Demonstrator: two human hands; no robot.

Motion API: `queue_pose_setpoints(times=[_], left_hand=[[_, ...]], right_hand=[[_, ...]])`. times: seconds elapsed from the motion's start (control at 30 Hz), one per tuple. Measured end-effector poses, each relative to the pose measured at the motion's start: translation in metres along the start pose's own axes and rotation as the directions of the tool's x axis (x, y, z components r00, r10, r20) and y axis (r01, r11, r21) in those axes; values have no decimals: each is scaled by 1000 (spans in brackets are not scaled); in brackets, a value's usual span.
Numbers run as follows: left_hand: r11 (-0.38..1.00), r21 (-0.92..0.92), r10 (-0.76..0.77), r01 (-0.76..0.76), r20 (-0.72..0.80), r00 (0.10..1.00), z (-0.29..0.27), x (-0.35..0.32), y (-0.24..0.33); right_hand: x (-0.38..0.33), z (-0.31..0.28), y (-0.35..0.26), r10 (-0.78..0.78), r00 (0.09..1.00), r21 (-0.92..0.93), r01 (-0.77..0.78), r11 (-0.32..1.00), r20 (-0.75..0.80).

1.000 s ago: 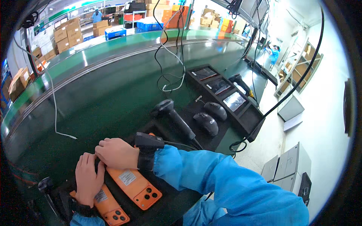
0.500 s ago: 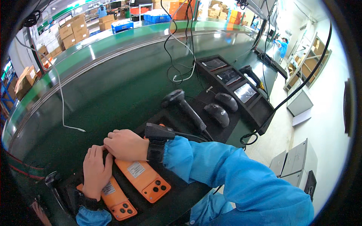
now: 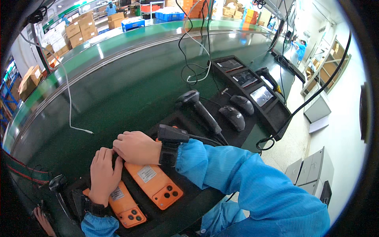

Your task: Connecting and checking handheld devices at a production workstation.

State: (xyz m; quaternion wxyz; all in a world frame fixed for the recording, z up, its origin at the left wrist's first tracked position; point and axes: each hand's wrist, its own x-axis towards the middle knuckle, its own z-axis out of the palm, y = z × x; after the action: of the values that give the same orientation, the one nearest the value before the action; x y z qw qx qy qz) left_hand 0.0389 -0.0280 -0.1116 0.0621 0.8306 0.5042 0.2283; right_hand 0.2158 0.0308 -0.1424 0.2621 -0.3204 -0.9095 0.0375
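Hands were laid on two orange phones lying back-up in a black tray (image 3: pixel 75 189). The left hand (image 3: pixel 103 176) was pressed flat, fingers together, on the left orange phone (image 3: pixel 125 205). The right hand (image 3: pixel 137 147) was curled over the top end of the right orange phone (image 3: pixel 156 184); what its fingertips pinched could not be told. Even downward pressure was judged best, so that neither phone would tilt in its seat.

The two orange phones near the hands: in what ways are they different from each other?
The left orange phone lies nearer the lower edge, its top under the left hand; the right orange phone lies further up, its top under the right hand. The right one shows more of its back. Both lie back up, tilted alike, each with a pale label and camera lenses.
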Motion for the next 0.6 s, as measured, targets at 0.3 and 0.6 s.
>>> queue_pose_setpoints(times=[0.3, 0.6], left_hand=[[1000, 0, 16, -16, -7, 1000, 1, -1, -2], [1000, -11, 11, -11, 6, 1000, -1, 0, 0]], right_hand=[[-1, -1, -1, 20, 1000, 25, -20, 1000, -2], [1, -1, 0, 28, 1000, 24, -28, 999, 0]])
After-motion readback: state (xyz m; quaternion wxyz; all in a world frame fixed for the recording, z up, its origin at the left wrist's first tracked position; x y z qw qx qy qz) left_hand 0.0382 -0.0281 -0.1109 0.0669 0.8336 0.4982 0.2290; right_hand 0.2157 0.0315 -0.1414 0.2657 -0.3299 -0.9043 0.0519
